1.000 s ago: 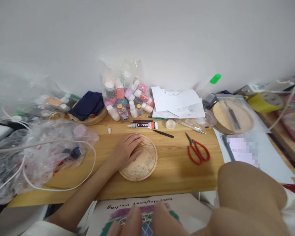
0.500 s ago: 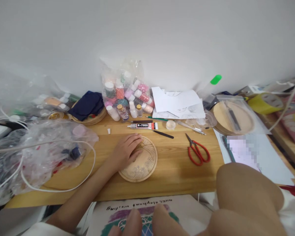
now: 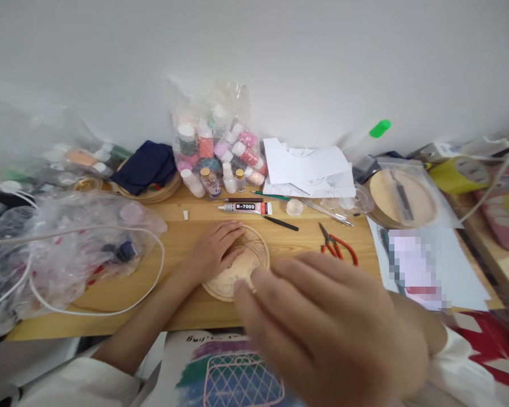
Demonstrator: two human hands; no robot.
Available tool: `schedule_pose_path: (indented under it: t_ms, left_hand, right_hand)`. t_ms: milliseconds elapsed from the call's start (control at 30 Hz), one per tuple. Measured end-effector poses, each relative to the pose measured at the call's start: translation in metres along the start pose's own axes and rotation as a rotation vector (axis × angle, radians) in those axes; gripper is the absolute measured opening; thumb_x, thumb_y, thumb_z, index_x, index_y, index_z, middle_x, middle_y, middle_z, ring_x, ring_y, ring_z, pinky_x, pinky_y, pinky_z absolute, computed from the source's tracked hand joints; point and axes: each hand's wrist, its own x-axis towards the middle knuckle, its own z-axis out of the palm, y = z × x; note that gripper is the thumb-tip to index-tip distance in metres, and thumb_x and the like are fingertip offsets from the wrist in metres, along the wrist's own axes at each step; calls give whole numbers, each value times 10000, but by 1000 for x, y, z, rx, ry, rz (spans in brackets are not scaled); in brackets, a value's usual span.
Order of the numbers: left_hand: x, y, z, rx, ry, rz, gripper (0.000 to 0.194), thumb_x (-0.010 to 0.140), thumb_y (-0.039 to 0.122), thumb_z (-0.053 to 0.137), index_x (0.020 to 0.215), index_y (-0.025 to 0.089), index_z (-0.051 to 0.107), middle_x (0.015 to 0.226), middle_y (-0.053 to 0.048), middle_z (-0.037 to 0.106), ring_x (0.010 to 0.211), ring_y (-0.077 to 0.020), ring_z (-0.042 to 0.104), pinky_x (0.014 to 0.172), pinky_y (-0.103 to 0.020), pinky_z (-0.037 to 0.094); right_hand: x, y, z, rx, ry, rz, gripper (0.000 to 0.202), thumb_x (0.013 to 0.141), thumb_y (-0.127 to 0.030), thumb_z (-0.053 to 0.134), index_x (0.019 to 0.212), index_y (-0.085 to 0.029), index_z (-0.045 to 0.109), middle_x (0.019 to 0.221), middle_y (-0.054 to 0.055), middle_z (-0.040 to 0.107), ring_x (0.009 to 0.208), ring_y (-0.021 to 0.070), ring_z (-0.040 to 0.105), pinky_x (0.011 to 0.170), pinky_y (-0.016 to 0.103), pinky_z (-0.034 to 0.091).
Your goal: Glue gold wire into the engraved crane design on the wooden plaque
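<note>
My left hand (image 3: 215, 251) lies flat over the left part of a round wooden disc (image 3: 241, 271), fingers stretched out and touching its face. Dark line drawing, with curls and wave-like strokes, covers the disc, and some gold shows near my fingertips. Close to the camera, my right hand (image 3: 335, 322) is raised above the table's front edge and covers the disc's lower right side. Motion blurs its bent fingers, so whether they hold anything cannot be made out. Behind the disc lie a glue tube (image 3: 246, 207) marked B-7000 and black tweezers (image 3: 281, 224).
Red-handled scissors (image 3: 337, 246) lie to the right, partly behind my right hand. A clear bag of bead bottles (image 3: 214, 135) stands against the wall. Crumpled plastic bags (image 3: 80, 249) and a white cable (image 3: 163, 265) occupy the left. White paper sheets (image 3: 307, 169) lie at the back.
My right hand has risen from the bottom of the view, over the lap, to in front of the disc. My left hand stays on the disc. The view has shifted slightly.
</note>
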Motion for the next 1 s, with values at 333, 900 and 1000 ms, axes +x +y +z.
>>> schedule_pose_path:
  t_ms: [333,900,1000]
  left_hand:
    - [1,-3,0,-6,4,13,299,960,308,505,1201,154,591,1267,-139,634,1197,-263,575,1036,-480,490]
    - [3,-2,-2,-75,8,-17,258,964,265,494,1167,159,614,1254,-119,645,1198,-249,579,1040,-469,486]
    - [4,-2,-2,-71,9,-13,248,960,254,505,1153,146,616,1246,-126,650,1191,-249,582,1038,-470,488]
  right_hand:
    - [43,40,-4,32,-66,67,188,917,-305,563,935,-180,703,879,80,703,830,192,619,688,265,399]
    - [46,49,13,126,-164,105,178,888,-149,533,825,-143,700,786,70,704,691,151,584,620,252,335]
    - [45,50,14,159,-151,98,158,877,-158,549,825,-147,698,774,62,700,677,147,577,610,249,326]
